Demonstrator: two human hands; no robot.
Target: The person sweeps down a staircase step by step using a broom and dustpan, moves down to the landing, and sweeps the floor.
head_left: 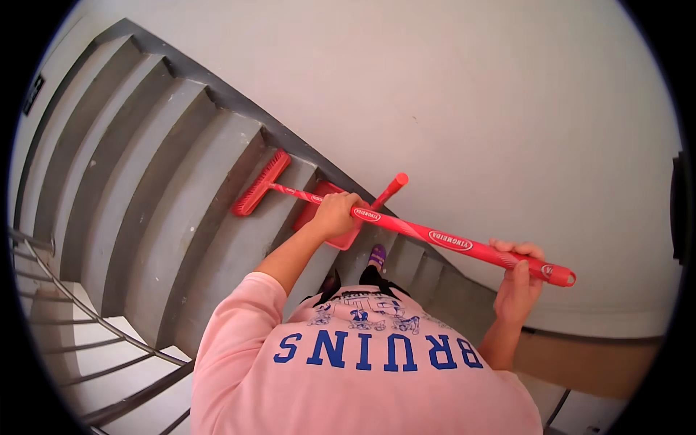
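A red broom handle [428, 233] runs from upper left to lower right across the view. My left hand [337, 215] is wrapped round its middle. Near the handle's capped end, my right hand [518, 279] holds it between thumb and fingers. The red broom head [262, 183] rests on a grey step, its bristles turned toward the upper left. Beside it, partly hidden by my left hand and the handle, is a red dustpan [344, 236] with its own short handle [392, 190] pointing to the upper right.
Grey curved stairs [210, 163] fill the left, and more steps lie below the broom handle. A metal railing [109, 322] runs along the lower left. A pale wall [464, 94] borders the stairs. A purple shoe [377, 255] is on my foot beside the dustpan.
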